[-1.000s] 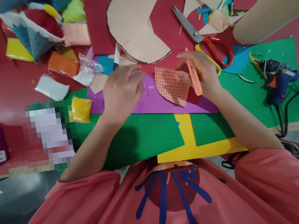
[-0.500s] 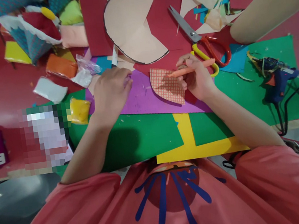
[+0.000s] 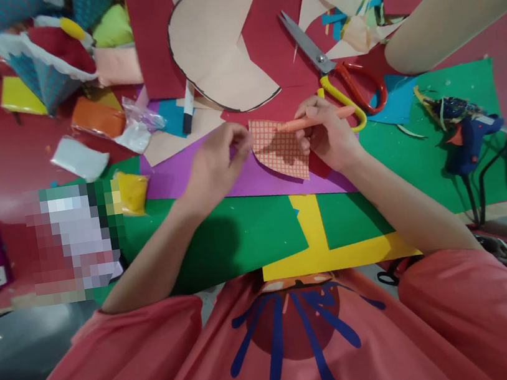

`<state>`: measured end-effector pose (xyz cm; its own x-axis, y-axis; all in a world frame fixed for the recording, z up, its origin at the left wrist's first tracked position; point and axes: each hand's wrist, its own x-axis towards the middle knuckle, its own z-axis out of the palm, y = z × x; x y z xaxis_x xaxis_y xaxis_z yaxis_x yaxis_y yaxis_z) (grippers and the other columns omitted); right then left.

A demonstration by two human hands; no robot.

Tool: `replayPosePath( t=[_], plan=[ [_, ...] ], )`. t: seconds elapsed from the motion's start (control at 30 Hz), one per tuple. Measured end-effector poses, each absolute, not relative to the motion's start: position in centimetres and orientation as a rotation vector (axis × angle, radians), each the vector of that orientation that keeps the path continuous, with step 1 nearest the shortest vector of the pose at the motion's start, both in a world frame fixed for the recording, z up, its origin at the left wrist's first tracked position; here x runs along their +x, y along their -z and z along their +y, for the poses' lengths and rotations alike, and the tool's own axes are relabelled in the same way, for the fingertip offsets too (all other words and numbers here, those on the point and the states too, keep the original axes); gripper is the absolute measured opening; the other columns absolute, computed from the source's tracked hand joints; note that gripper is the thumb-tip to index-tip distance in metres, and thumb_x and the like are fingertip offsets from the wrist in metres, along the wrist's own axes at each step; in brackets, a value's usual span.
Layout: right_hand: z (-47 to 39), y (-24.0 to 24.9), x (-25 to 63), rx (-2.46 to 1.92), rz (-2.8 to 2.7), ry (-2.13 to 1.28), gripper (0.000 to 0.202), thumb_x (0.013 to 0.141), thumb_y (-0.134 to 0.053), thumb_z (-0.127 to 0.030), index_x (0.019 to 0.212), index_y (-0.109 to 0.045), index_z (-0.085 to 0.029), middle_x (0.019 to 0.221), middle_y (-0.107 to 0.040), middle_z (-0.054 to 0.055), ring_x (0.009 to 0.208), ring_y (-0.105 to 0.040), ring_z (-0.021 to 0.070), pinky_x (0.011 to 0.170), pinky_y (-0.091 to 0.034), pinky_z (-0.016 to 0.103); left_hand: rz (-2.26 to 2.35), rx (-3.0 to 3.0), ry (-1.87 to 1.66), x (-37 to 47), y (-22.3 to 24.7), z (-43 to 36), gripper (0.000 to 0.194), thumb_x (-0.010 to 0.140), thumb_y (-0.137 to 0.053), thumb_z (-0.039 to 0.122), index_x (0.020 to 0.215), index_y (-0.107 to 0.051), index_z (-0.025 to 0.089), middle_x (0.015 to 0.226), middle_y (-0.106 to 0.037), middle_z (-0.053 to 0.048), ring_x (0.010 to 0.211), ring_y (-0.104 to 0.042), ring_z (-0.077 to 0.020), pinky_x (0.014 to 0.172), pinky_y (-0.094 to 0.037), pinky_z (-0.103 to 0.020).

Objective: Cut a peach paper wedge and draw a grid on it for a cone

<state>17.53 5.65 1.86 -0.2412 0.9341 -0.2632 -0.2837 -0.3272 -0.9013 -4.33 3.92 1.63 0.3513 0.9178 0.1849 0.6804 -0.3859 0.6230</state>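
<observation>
My right hand [image 3: 328, 135] is closed round an orange marker [image 3: 307, 121], whose left end lies over a red-and-cream checked paper piece [image 3: 280, 151]. The lower fingers of that hand rest at the piece's right edge. The piece has a curved lower edge and lies over purple paper [image 3: 176, 175]. My left hand [image 3: 219, 163] is at the piece's left edge, fingers loosely curled with a gap between thumb and forefinger; nothing shows in it. Whether its fingertips touch the piece I cannot tell.
Above lie a cream cutout [image 3: 224, 49] with a black outline, scissors [image 3: 328, 66] and a black-and-white marker [image 3: 188, 108]. A cardboard tube [image 3: 440, 6] and glue gun [image 3: 471, 143] are at right. Clay packets [image 3: 97, 117] lie left, over green paper [image 3: 259, 227].
My left hand has moved right, from beside the black-and-white marker to the checked piece, uncovering that marker. The right hand keeps the orange marker, and the whole view has shifted slightly.
</observation>
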Motion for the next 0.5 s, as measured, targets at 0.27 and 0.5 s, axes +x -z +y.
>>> replayPosePath(
  t=[0.27, 0.5],
  plan=[
    [5.5, -1.6, 17.5, -1.088, -0.992, -1.700, 0.031, 0.084, -0.064, -0.048, 0.075, -0.049, -0.022, 0.057, -0.056, -0.006, 0.043, -0.051, 0.0062, 0.038, -0.043, 0.017, 1.241, 1.912, -1.049, -1.9, -0.1, 3.3, 0.028, 0.096, -0.049, 0.047, 0.096, -0.057, 0.020, 0.089, -0.067, -0.002, 0.081, -0.065, -0.0124, 0.073, -0.052, -0.026],
    [5.4, -1.0, 17.3, -0.965, -1.011, -1.674, 0.036, 0.075, -0.074, -0.050, 0.075, -0.054, -0.020, 0.059, -0.061, -0.005, 0.044, -0.054, 0.0063, 0.038, -0.045, 0.017, 1.108, 1.939, -1.137, -1.5, 0.3, 4.2, 0.023, 0.095, -0.054, 0.044, 0.095, -0.060, 0.021, 0.089, -0.068, -0.003, 0.081, -0.065, -0.0127, 0.070, -0.051, -0.025]
  ],
)
